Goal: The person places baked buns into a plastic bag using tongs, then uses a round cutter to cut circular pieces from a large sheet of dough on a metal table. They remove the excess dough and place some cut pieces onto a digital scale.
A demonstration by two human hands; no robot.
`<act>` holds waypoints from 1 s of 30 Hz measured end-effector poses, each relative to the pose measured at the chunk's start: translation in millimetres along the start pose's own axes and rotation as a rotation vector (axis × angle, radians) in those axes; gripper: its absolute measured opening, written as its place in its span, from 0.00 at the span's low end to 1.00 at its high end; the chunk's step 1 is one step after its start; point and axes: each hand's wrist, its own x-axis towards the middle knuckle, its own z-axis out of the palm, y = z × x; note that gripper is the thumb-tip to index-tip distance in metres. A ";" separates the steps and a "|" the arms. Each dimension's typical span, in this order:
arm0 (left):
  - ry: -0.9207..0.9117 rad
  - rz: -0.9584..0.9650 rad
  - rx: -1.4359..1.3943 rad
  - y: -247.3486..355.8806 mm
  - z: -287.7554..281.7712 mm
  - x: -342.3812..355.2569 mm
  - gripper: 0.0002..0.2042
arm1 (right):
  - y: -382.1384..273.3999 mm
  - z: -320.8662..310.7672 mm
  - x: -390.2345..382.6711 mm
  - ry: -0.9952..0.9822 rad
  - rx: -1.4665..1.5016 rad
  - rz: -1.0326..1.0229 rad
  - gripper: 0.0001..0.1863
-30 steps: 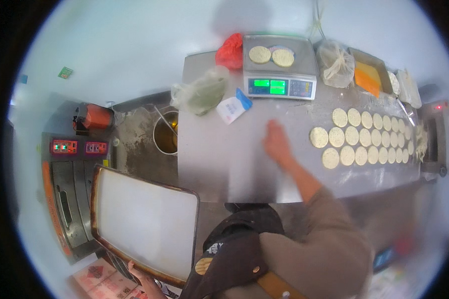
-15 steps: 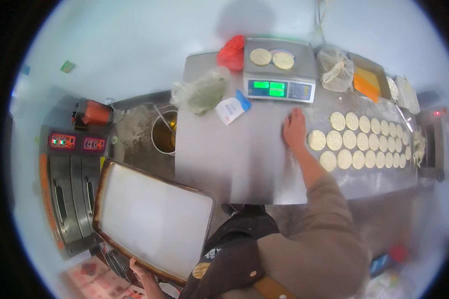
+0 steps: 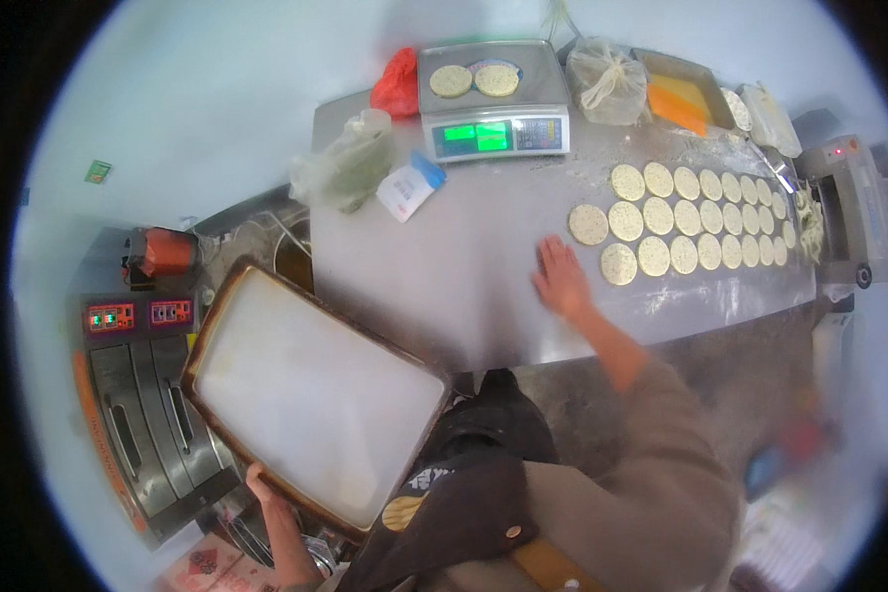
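Observation:
My left hand (image 3: 259, 485) grips the lower edge of a large baking tray (image 3: 434, 400) with a brown, worn rim and a white lining; nothing lies on it. The tray is tilted beside the metal table (image 3: 434, 257), one corner close to the table's front edge. My right hand (image 3: 562, 276) lies on the tabletop with its fingers stretched out and holds nothing. Just to its right, flat speckled dough rounds (image 3: 653, 255) lie in three rows. A single dough round (image 3: 588, 225) at the left end is nearest to my fingers.
Two more rounds sit on a digital scale (image 3: 493, 133) at the back. Near it are a red bag (image 3: 397, 84), a clear bag of greens (image 3: 350, 168), a tied plastic bag (image 3: 607, 81) and a pan with an orange scraper (image 3: 676, 109). An oven (image 3: 148, 424) stands at left.
My right hand has slid toward the table's front edge, away from the scale. The tray has shifted slightly right and nearer the table, still in my left hand. The view has turned somewhat.

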 end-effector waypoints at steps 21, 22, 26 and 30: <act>0.099 -0.165 -0.085 -27.5 7.4 18.0 0.14 | -228.8 69.4 163.8 0.184 0.044 -0.336 0.43; 0.140 -0.195 -0.066 -31.2 10.0 19.0 0.14 | -234.2 72.5 189.6 0.183 0.055 -0.344 0.44; 0.167 -0.201 -0.090 -45.9 38.3 21.0 0.13 | -234.9 92.6 243.3 0.049 0.013 -0.556 0.43; 0.282 -0.294 -0.096 -51.4 75.5 28.6 0.11 | -243.0 127.2 265.9 0.086 0.108 -0.515 0.41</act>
